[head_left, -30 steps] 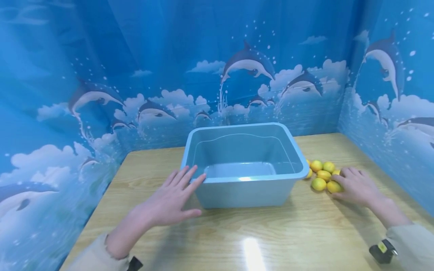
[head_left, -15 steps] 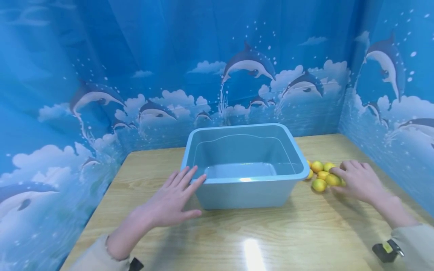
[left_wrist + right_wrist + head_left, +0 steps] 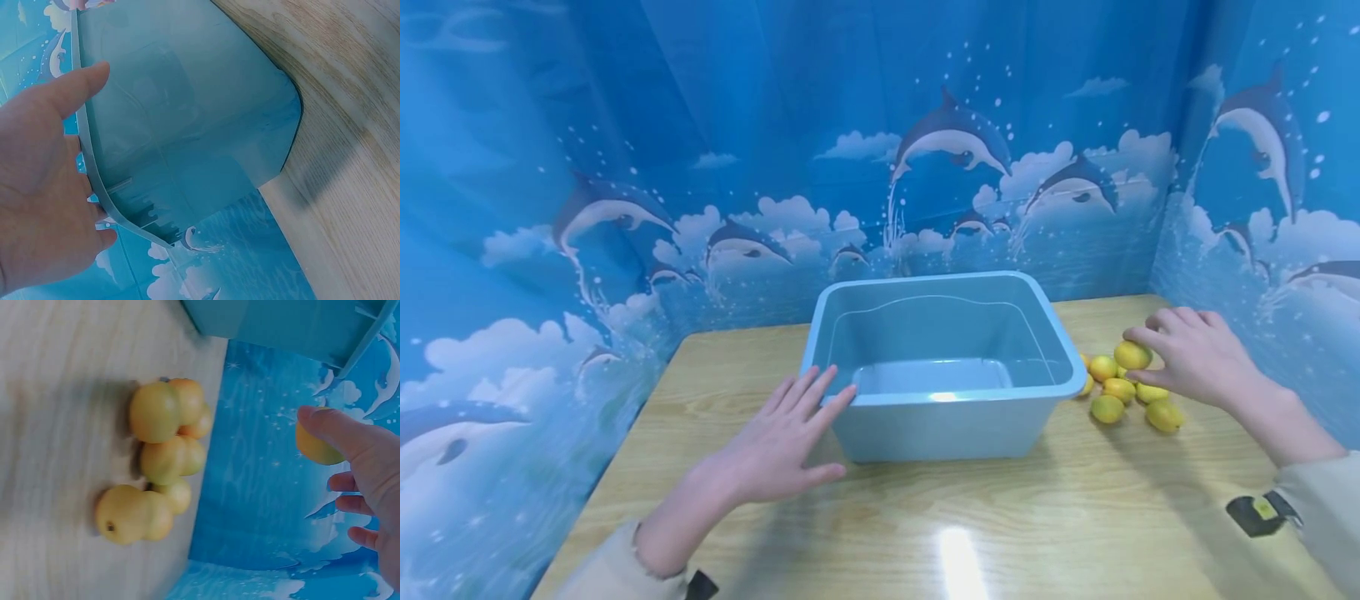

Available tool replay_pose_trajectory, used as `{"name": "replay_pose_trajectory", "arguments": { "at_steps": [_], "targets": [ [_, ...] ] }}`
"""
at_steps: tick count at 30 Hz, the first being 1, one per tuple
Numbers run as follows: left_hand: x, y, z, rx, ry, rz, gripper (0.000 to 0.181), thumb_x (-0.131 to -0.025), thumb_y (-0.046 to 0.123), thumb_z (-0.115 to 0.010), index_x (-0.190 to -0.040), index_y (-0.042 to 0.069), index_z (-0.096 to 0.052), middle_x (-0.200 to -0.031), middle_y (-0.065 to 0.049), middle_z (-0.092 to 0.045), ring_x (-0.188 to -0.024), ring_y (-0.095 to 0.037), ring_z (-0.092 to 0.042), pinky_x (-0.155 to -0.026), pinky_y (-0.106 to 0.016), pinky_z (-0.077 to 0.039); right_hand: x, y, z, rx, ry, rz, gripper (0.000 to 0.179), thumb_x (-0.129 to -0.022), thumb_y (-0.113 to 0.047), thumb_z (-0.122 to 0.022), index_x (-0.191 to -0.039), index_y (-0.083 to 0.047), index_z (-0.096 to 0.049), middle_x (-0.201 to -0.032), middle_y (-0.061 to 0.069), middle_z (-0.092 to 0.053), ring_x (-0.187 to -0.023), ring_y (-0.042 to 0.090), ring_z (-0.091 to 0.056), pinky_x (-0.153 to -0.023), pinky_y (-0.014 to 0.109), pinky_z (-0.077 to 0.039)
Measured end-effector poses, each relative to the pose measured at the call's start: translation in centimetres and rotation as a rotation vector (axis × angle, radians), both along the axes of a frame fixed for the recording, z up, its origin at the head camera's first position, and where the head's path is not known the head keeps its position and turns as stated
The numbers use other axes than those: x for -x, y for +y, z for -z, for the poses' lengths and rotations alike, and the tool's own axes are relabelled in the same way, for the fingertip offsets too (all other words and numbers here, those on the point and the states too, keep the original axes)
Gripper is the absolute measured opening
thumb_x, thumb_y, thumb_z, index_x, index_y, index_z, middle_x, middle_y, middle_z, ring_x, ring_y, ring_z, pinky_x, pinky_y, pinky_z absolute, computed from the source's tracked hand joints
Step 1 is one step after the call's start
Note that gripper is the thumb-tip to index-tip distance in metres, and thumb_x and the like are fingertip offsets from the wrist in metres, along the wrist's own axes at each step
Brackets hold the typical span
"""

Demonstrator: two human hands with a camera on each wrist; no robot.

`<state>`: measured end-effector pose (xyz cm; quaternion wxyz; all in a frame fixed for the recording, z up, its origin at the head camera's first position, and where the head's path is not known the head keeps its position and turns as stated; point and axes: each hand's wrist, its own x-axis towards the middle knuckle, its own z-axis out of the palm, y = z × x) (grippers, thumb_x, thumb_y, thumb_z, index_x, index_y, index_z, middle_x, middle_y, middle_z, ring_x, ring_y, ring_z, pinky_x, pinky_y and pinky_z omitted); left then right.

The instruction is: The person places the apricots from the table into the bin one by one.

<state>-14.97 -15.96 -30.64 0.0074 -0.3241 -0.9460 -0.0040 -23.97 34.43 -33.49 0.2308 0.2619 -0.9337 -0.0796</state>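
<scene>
My right hand point(image 3: 1202, 358) pinches a yellow-green lemon point(image 3: 1132, 355) between thumb and fingers, raised above a cluster of lemons point(image 3: 1107, 408) on the table. In the right wrist view the held lemon point(image 3: 319, 445) sits behind the thumb, with the other lemons point(image 3: 125, 514) lying below on the wood. A light blue plastic bin point(image 3: 936, 429) stands at the table's middle, and nothing shows inside it. My left hand point(image 3: 778, 446) is spread with straight fingers at the bin's front left rim; in the left wrist view its fingers lie partly behind the rim point(image 3: 94, 169).
The wood-grain table point(image 3: 880, 517) backs onto a blue curtain point(image 3: 760, 108) printed with dolphins, which also runs along both sides. The lemons lie close to the bin's right side. Each wrist carries a black strap-on device point(image 3: 1258, 512).
My right hand has taken hold of a lemon from the cluster and lifted it up off the table. The remaining lemons have shifted slightly. The left hand and the bin stay put.
</scene>
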Motion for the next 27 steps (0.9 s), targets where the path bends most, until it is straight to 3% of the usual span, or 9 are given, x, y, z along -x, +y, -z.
{"name": "replay_pose_trajectory", "arguments": {
  "at_steps": [6,12,16,20,27],
  "targets": [
    [-0.1,0.0,0.0,-0.002,0.006,0.000,0.086,-0.086,0.054,-0.056,-0.151,0.018,-0.012,-0.154,-0.016,-0.002,-0.139,-0.036,-0.002,-0.110,-0.054,-0.011,0.5,-1.0,-1.6,0.006,0.015,-0.010,0.046,-0.060,-0.037,-0.082,-0.097,-0.013,-0.067,-0.095,0.013,-0.057,-0.089,0.037,-0.051,-0.064,0.050,-0.040],
    [-0.2,0.0,0.0,-0.013,0.006,-0.004,0.086,-0.086,0.053,-0.057,-0.151,0.018,-0.012,-0.154,-0.016,-0.003,-0.139,-0.036,-0.003,-0.110,-0.054,-0.011,1.1,-2.2,-3.1,0.004,0.027,-0.032,0.046,-0.063,-0.038,-0.081,-0.098,-0.013,-0.067,-0.090,0.010,-0.055,-0.086,0.033,-0.049,-0.064,0.047,-0.039],
    [-0.2,0.0,0.0,-0.013,0.005,-0.004,0.086,-0.086,0.052,-0.057,-0.151,0.018,-0.012,-0.154,-0.016,-0.003,-0.139,-0.036,-0.003,-0.110,-0.055,-0.011,1.8,-2.9,-3.8,-0.004,0.089,-0.094,0.044,-0.060,-0.036,-0.082,-0.095,-0.014,-0.067,-0.084,0.007,-0.053,-0.080,0.031,-0.048,-0.060,0.043,-0.038],
    [-0.2,0.0,0.1,-0.015,0.000,-0.007,0.086,-0.086,0.052,-0.057,-0.151,0.018,-0.012,-0.154,-0.016,-0.002,-0.139,-0.037,-0.004,-0.110,-0.054,-0.010,2.6,-3.4,-4.5,-0.011,0.132,-0.133,0.043,-0.059,-0.034,-0.082,-0.094,-0.013,-0.066,-0.082,0.008,-0.052,-0.078,0.032,-0.048,-0.062,0.045,-0.038],
    [0.0,0.0,0.1,-0.009,0.004,-0.010,0.087,-0.086,0.053,-0.057,-0.151,0.018,-0.012,-0.154,-0.016,-0.002,-0.139,-0.037,-0.004,-0.110,-0.053,-0.010,3.9,-4.7,-5.6,-0.039,0.177,-0.146,0.044,-0.063,-0.037,-0.079,-0.096,-0.012,-0.065,-0.093,0.015,-0.056,-0.090,0.037,-0.049,-0.070,0.051,-0.039]
  ]
}}
